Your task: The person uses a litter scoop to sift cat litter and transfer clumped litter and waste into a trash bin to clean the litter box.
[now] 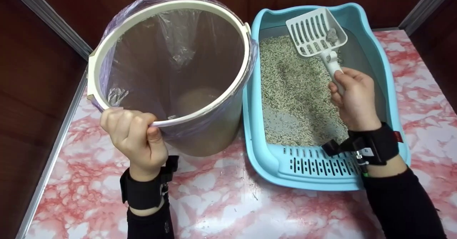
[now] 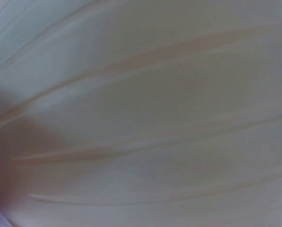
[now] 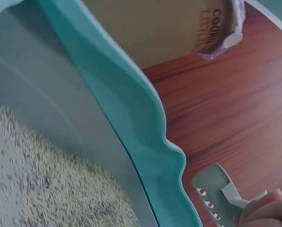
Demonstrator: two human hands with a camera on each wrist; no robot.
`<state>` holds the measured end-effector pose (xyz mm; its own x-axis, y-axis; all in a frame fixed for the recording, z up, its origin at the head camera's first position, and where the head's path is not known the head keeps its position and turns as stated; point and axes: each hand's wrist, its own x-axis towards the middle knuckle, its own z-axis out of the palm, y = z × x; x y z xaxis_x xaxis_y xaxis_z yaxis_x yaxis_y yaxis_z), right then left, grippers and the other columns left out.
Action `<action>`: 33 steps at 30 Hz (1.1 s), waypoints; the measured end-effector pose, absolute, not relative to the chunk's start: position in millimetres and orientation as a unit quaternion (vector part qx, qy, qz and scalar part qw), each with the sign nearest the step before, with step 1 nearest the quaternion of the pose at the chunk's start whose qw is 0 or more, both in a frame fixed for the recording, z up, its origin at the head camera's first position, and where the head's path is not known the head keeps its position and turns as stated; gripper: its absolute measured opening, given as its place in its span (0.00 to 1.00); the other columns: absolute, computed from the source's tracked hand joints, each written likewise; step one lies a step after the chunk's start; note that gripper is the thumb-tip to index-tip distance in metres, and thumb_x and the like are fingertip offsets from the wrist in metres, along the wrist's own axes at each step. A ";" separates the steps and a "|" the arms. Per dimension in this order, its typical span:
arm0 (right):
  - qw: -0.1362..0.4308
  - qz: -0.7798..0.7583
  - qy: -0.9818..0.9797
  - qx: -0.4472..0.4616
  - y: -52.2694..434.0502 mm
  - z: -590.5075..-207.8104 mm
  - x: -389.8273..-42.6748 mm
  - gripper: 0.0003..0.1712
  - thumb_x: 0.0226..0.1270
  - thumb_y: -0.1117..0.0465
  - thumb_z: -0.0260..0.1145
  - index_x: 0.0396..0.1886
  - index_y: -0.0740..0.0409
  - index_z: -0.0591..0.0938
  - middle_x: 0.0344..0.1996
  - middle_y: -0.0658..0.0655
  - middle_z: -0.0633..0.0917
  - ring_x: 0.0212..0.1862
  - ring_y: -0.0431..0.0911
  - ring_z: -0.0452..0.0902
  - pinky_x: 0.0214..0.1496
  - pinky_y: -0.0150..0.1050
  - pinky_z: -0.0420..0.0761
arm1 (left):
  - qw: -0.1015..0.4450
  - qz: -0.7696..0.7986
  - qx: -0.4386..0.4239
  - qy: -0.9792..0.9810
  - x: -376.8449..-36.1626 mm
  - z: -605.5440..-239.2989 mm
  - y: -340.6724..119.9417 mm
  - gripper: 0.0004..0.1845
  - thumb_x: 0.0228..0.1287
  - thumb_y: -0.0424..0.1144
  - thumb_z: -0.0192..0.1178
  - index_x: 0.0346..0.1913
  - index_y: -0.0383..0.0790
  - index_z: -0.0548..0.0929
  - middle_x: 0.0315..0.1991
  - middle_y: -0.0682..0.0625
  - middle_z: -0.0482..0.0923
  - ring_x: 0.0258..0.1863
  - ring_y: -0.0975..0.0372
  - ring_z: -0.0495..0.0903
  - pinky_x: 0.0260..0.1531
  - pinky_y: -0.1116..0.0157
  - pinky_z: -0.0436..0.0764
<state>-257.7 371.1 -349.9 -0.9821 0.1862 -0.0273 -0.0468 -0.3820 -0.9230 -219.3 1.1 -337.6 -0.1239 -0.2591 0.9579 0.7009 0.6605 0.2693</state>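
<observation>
While the left hand (image 1: 134,135) curls its grip round the near rim of the lined bin (image 1: 171,64), tilted on the desk (image 1: 221,199), the right hand (image 1: 353,98) grips the scoop (image 1: 316,30) above the litter tray (image 1: 383,64), a grey clump (image 1: 332,35) in it.

Left wrist view all blur, only pale bin wall (image 2: 145,113). Scoop (image 3: 216,191) cut off at btm edge; clump (image 1: 332,35) too small to ID.

One bin (image 1: 200,132), one litter tray (image 1: 357,14), one scoop (image 1: 314,32) (holding one clump (image 1: 332,35)), two hands.
</observation>
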 end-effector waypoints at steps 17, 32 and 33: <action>0.119 0.767 -0.626 -0.076 366.7 -346.7 -257.2 0.09 0.74 0.70 0.55 0.42 0.61 0.83 0.15 0.49 0.76 0.15 0.35 0.64 0.12 0.26 0.56 | 0.646 -0.374 -0.173 -0.642 -218.1 -334.2 1.0 0.35 0.73 0.60 0.48 0.16 0.34 0.66 0.16 0.42 0.58 0.26 0.49 0.57 0.44 0.56 0.59; 0.077 0.799 -0.592 -0.068 371.7 -331.4 -259.8 0.08 0.74 0.69 0.56 0.41 0.64 0.82 0.19 0.50 0.77 0.15 0.34 0.65 0.12 0.24 0.60 | 0.633 -0.367 -0.168 -0.660 -216.3 -332.8 2.9 0.36 0.75 0.60 0.45 0.16 0.34 0.65 0.15 0.41 0.56 0.26 0.48 0.57 0.43 0.55 0.59; 0.070 0.808 -0.581 -0.064 372.5 -326.0 -258.8 0.08 0.74 0.69 0.57 0.41 0.65 0.82 0.20 0.51 0.78 0.15 0.35 0.66 0.12 0.24 0.60 | 0.633 -0.366 -0.170 -0.660 -216.5 -333.1 3.1 0.36 0.75 0.60 0.45 0.16 0.34 0.65 0.15 0.42 0.56 0.26 0.48 0.57 0.43 0.55 0.59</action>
